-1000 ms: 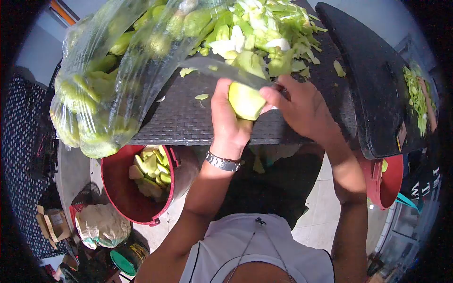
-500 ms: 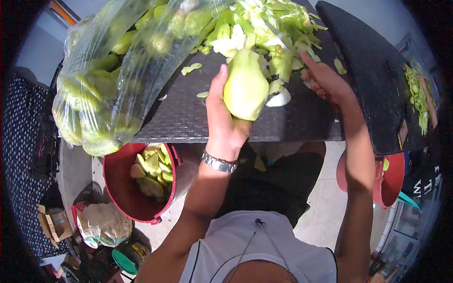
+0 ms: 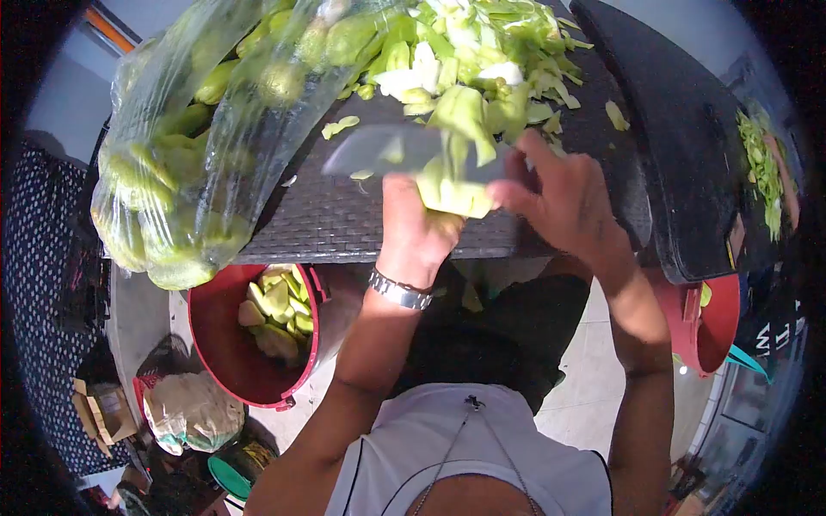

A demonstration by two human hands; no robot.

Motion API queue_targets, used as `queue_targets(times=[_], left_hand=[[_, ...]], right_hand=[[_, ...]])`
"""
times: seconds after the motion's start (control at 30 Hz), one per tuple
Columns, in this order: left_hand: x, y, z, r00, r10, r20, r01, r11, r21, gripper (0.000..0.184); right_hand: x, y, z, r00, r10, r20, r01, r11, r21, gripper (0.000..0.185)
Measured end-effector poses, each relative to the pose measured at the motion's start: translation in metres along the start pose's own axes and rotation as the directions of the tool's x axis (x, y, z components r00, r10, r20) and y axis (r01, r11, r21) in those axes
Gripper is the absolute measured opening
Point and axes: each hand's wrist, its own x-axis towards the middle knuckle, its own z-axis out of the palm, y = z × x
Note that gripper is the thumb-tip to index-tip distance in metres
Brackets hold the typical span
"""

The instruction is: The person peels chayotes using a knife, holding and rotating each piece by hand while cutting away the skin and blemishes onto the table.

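Note:
My left hand [image 3: 417,224] is wrapped round a pale green peeled chayote [image 3: 452,198] over the near edge of a dark woven tabletop [image 3: 335,228]. A knife [image 3: 366,152], its broad blade smeared by motion, lies across the chayote and points left. Closed on the knife's handle is my right hand [image 3: 559,193], to the right of the chayote; the handle is mostly hidden by the fingers. Just beyond the blade, a strip of green peel [image 3: 460,112] shows, and I cannot tell whether it is still attached. Behind it spreads a heap of peelings [image 3: 490,43].
A clear plastic bag [image 3: 163,202] of chayotes hangs over the table's left side. Below it, a red bucket [image 3: 204,344] holds cut pieces. On the right are a black board or chair back [image 3: 680,163], another red bucket [image 3: 718,331] and more green shreds [image 3: 761,181].
My right hand has moved left and nearer, bringing the knife blade across the chayote. My left hand keeps its hold in nearly the same place.

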Motion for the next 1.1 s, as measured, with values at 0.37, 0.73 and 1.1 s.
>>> queue_targets(times=[0.37,0.73,1.1], left_hand=[[-0.001,-0.004,0.0,0.991,-0.072,-0.11,0.08,0.995,0.065,0.048],[-0.02,0.004,0.019,0.998,-0.067,0.02,0.068,0.996,-0.06,0.061],[0.011,-0.004,0.006,0.992,0.069,-0.109,-0.069,0.998,0.003,0.043]], right_hand=[[0.006,0.03,0.005,0.999,-0.024,0.026,0.021,0.993,0.12,0.051],[0.027,0.114,0.021,0.993,0.12,-0.022,-0.12,0.935,-0.335,0.048],[-0.005,-0.018,-0.015,0.976,0.127,0.176,-0.15,0.98,0.13,0.053]])
